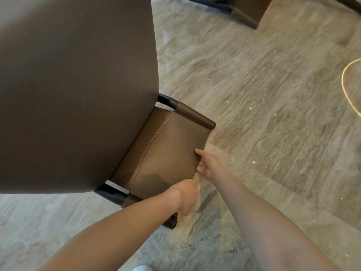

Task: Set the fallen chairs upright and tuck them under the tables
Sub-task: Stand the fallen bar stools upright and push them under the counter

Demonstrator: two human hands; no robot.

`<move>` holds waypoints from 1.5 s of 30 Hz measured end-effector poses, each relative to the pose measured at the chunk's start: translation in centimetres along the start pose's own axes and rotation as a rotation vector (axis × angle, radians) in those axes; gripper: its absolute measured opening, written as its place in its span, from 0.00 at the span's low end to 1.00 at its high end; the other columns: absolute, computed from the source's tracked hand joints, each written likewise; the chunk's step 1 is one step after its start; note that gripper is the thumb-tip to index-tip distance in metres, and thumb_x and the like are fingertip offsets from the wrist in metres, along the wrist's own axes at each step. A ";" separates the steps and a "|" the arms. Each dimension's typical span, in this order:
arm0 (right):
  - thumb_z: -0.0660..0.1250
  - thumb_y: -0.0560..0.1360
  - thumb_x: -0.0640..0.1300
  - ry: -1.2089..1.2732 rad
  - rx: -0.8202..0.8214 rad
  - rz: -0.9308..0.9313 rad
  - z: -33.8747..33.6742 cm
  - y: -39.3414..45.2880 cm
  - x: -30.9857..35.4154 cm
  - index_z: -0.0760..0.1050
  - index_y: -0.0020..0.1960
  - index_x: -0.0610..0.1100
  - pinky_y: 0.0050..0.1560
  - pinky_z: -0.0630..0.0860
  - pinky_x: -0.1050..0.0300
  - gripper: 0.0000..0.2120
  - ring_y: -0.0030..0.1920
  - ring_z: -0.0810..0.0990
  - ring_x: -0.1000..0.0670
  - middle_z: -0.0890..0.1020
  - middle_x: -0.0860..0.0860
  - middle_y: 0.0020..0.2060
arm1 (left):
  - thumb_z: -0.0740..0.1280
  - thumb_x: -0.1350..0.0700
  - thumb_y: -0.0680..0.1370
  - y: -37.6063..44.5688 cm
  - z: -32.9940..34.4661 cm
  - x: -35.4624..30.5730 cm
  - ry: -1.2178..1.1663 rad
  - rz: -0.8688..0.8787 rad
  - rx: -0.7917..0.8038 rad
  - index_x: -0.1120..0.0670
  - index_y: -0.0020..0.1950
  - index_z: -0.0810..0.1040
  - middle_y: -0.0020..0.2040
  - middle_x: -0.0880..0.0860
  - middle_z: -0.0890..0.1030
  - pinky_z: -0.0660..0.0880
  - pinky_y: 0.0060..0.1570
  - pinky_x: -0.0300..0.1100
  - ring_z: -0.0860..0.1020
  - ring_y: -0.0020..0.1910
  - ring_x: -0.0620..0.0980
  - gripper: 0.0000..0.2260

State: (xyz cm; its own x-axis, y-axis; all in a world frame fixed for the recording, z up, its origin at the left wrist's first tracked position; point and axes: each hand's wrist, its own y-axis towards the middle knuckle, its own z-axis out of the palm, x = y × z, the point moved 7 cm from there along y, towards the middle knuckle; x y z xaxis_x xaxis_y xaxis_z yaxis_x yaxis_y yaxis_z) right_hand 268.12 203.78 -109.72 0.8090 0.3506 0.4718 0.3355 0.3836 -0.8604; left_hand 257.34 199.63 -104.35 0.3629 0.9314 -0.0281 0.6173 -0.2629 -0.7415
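A brown leather chair (166,145) with dark metal posts stands at the edge of a brown tabletop (74,90), which hides its seat. Only the backrest shows, seen from above. My left hand (186,196) grips the top edge of the backrest near its lower end, fingers curled over it. Higher along the same edge, my right hand (207,165) holds the backrest, thumb on the front face and fingers behind it.
Pale veined stone floor (263,106) spreads to the right and below. Another brown chair or table base (248,10) stands at the top. A bright ring of reflected light (345,89) lies at the right edge. A white shoe tip (142,268) shows at the bottom.
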 end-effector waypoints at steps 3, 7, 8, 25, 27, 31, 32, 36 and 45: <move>0.64 0.78 0.35 0.131 -0.018 -0.021 0.0 0.7 0.9 0.75 0.58 0.37 0.30 0.79 0.56 0.10 0.39 0.82 0.49 0.83 0.44 0.41 | 0.58 0.51 0.77 -0.1 0.3 0.3 -0.015 0.019 0.007 0.51 0.36 0.75 0.37 0.48 0.77 0.64 0.61 0.43 0.73 0.40 0.48 0.13; 0.61 0.80 0.35 0.193 0.003 -0.011 0.5 0.8 0.5 0.72 0.65 0.34 0.40 0.79 0.51 0.14 0.46 0.82 0.46 0.81 0.41 0.54 | 0.60 0.54 0.76 -0.3 0.2 0.4 0.037 0.050 0.039 0.50 0.38 0.75 0.38 0.47 0.76 0.63 0.61 0.42 0.75 0.43 0.47 0.08; 0.61 0.80 0.35 0.210 0.010 -0.011 0.5 0.9 0.5 0.71 0.66 0.34 0.42 0.79 0.50 0.15 0.48 0.82 0.45 0.81 0.40 0.55 | 0.60 0.54 0.76 -0.3 0.1 0.4 0.054 0.049 0.043 0.50 0.37 0.74 0.36 0.46 0.74 0.63 0.61 0.42 0.74 0.42 0.47 0.08; 0.61 0.82 0.45 0.129 0.001 0.021 1.9 1.3 3.2 0.71 0.67 0.37 0.54 0.74 0.47 0.18 0.62 0.78 0.42 0.78 0.41 0.63 | 0.58 0.51 0.78 -0.8 1.3 -0.8 0.156 0.019 0.011 0.48 0.39 0.78 0.37 0.46 0.75 0.58 0.59 0.43 0.71 0.40 0.46 0.12; 0.64 0.80 0.45 0.093 -0.017 0.033 1.9 1.3 3.1 0.72 0.67 0.36 0.53 0.75 0.46 0.18 0.62 0.78 0.42 0.79 0.41 0.62 | 0.58 0.51 0.78 -0.5 1.5 -0.9 0.146 0.032 -0.015 0.49 0.41 0.79 0.37 0.46 0.75 0.57 0.62 0.43 0.72 0.42 0.47 0.12; 0.71 0.75 0.44 0.072 -0.089 -0.004 1.1 2.4 2.9 0.75 0.63 0.36 0.35 0.80 0.49 0.19 0.47 0.83 0.43 0.82 0.40 0.55 | 0.59 0.50 0.79 -0.7 1.2 -0.3 0.141 0.056 -0.066 0.48 0.37 0.74 0.35 0.45 0.74 0.60 0.60 0.42 0.73 0.40 0.46 0.12; 0.74 0.72 0.43 0.066 -0.121 -0.012 0.7 2.8 2.9 0.76 0.62 0.37 0.33 0.81 0.48 0.21 0.45 0.84 0.43 0.83 0.40 0.52 | 0.59 0.50 0.79 -0.8 1.2 -0.3 0.155 0.058 -0.079 0.48 0.35 0.73 0.35 0.44 0.73 0.61 0.59 0.42 0.72 0.39 0.45 0.13; 0.78 0.67 0.42 0.071 -0.171 -0.025 -0.1 4.0 2.7 0.77 0.59 0.37 0.37 0.82 0.44 0.23 0.44 0.85 0.42 0.84 0.40 0.48 | 0.59 0.50 0.80 -1.4 1.0 -0.5 0.171 0.052 -0.131 0.49 0.30 0.65 0.34 0.44 0.72 0.61 0.56 0.41 0.70 0.37 0.45 0.17; 0.76 0.67 0.42 0.024 -0.186 0.011 -0.3 2.5 1.1 0.79 0.56 0.40 0.48 0.80 0.38 0.18 0.44 0.85 0.41 0.85 0.41 0.46 | 0.59 0.53 0.78 -2.5 2.6 -1.8 0.176 0.037 -0.060 0.47 0.35 0.76 0.35 0.43 0.78 0.63 0.58 0.42 0.73 0.37 0.44 0.13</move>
State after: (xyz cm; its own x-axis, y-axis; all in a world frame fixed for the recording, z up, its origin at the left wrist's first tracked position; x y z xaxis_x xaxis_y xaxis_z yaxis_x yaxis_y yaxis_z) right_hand 270.05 204.84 -111.40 0.8233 0.3329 0.4596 0.4085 0.2147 -0.8872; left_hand 253.36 199.22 -104.21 0.4993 0.8639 0.0667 0.6400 -0.3158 -0.7005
